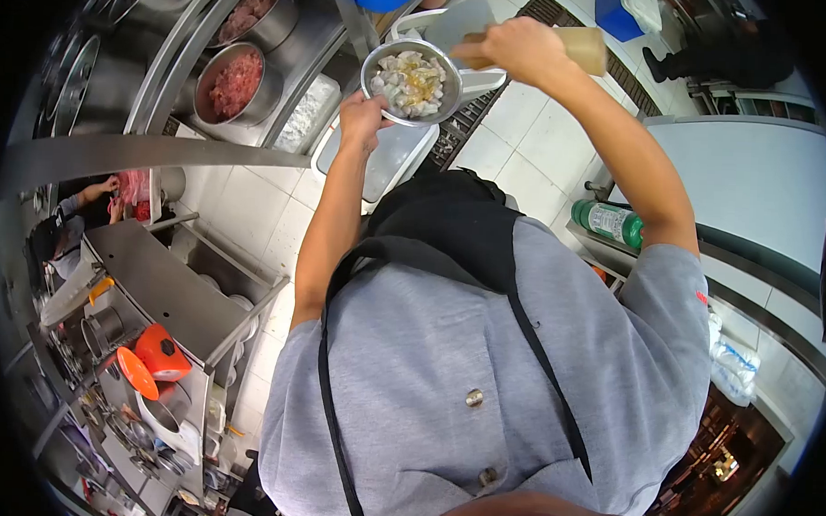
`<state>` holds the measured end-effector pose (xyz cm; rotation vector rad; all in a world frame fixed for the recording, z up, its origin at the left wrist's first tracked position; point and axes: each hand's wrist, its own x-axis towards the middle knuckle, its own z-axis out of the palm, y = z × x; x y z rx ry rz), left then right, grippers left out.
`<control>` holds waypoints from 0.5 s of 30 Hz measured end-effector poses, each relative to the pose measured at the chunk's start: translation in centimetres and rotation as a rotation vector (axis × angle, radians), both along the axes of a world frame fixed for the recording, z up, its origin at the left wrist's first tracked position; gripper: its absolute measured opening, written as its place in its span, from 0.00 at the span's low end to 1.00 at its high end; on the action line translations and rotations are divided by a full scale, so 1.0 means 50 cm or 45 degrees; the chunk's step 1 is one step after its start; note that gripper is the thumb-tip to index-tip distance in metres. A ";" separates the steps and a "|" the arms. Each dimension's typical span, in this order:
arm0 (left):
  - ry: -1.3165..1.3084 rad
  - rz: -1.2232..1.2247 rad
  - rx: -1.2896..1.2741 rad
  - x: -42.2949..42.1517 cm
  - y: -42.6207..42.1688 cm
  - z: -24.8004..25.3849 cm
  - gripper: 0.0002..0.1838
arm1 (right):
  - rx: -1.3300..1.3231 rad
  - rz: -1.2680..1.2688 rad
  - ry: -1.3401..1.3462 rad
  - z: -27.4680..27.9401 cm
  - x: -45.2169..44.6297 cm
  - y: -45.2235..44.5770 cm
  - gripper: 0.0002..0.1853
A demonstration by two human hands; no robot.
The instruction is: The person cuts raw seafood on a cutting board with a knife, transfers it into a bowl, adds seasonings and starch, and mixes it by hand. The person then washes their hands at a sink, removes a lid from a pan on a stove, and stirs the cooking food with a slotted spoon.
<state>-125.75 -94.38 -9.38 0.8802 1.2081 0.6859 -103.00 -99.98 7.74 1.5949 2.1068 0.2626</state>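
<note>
A round metal bowl holds pale chopped pieces with a yellow liquid on top. Its lower left rim is gripped by my left hand. To the right of the bowl, my right hand is closed around a tan container, which lies tilted on its side and looks blurred. What comes out of it, if anything, I cannot make out. Below the bowl is a translucent lidded tub. Behind the bowl and my right hand stands a white container.
Metal pots of raw ground meat stand on the steel shelf at upper left, beside a tray of white powder. A green bottle lies at right. Another person's hands handle meat at far left. A dark-clothed person is at upper right.
</note>
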 end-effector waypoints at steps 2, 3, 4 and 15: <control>-0.004 -0.018 0.014 0.003 0.003 0.005 0.11 | -0.061 0.030 0.010 -0.019 -0.001 -0.005 0.26; 0.006 -0.018 -0.005 0.003 0.003 0.013 0.11 | -0.125 0.079 0.020 -0.013 -0.013 -0.012 0.28; 0.018 -0.013 -0.022 0.000 0.007 0.018 0.12 | -0.194 0.033 0.083 0.027 -0.020 -0.023 0.29; 0.040 -0.166 0.029 -0.011 0.021 0.053 0.08 | -0.342 -0.044 0.991 -0.008 0.110 -0.035 0.53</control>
